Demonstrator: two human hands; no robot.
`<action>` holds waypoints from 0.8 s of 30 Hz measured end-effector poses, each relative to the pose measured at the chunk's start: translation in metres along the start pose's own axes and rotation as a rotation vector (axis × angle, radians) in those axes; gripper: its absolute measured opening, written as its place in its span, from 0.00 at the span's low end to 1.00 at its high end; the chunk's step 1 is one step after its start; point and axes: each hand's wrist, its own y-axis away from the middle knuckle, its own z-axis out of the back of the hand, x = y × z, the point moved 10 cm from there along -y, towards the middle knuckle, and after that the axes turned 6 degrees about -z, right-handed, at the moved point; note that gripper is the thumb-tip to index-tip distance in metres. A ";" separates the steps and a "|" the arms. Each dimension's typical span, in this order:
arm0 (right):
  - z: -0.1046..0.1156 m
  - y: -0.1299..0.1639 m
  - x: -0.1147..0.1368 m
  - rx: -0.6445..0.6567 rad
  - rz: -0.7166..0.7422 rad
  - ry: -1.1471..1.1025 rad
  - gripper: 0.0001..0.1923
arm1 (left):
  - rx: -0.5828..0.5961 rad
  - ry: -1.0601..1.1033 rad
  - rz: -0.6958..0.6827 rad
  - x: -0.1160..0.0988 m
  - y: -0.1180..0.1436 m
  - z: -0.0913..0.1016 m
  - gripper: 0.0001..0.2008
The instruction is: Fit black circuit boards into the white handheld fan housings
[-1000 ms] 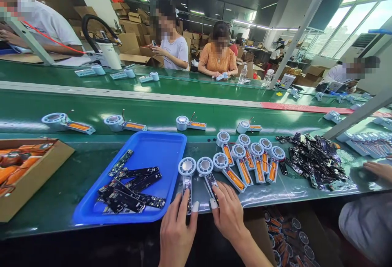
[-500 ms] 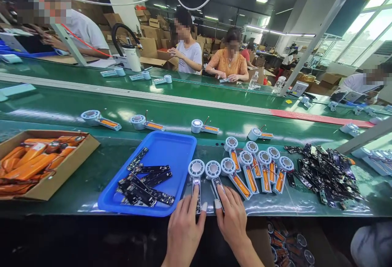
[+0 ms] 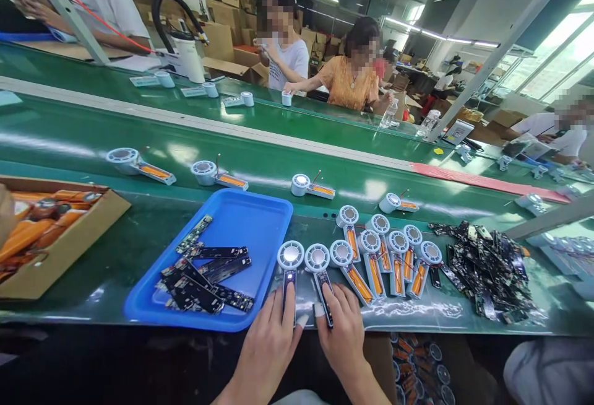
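My left hand point(image 3: 271, 334) is around the handle of a light blue handheld fan point(image 3: 291, 256), its index finger pressed on the long black circuit board in the handle. Small lit digits show on that board, just above the fingertip. Beside it, my right hand point(image 3: 342, 330) grips a second handheld fan point(image 3: 317, 258) with the index finger on its black board. Both fans lie face up with their handles towards me. To the right lie several more fans point(image 3: 371, 243), their handles open with orange parts inside.
A blue tray point(image 3: 269, 216) of black boards stands left, past it a cardboard box point(image 3: 88, 250) of orange parts. A pile of boards point(image 3: 492, 269) lies right. Fans sit along the green belt point(image 3: 250, 145). Co-workers sit opposite; part of another hand point(image 3: 5, 213) shows at the left box.
My view has shifted slightly; my hands stay on the same two fans. Lit digits now show on the left one. A co-worker opposite has stretched an arm to a light blue piece.
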 end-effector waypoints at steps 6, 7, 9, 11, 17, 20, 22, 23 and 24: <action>0.005 0.003 0.003 -0.004 0.053 -0.018 0.21 | -0.015 0.064 0.129 -0.004 0.005 -0.007 0.33; 0.006 0.004 0.004 -0.007 0.057 -0.012 0.20 | -0.020 0.094 0.151 -0.003 0.006 -0.008 0.33; 0.007 0.004 0.004 -0.008 0.052 -0.005 0.19 | -0.046 0.145 0.189 -0.002 0.008 -0.009 0.33; 0.008 0.006 0.005 0.002 0.055 -0.015 0.21 | -0.068 0.184 0.216 0.000 0.010 -0.009 0.34; 0.007 0.010 0.003 0.039 0.051 -0.025 0.25 | -0.015 0.240 0.258 0.006 0.010 -0.010 0.35; 0.005 0.012 0.004 0.045 0.075 -0.003 0.27 | -0.023 0.222 0.259 0.007 0.007 -0.006 0.34; 0.005 0.012 0.003 0.041 0.074 -0.006 0.26 | -0.032 0.211 0.250 0.007 0.005 -0.004 0.34; 0.005 0.013 0.002 0.036 0.070 -0.012 0.25 | -0.034 0.210 0.249 0.007 0.005 -0.004 0.34; 0.005 0.013 0.002 0.033 0.066 -0.016 0.25 | -0.034 0.213 0.247 0.007 0.004 -0.004 0.34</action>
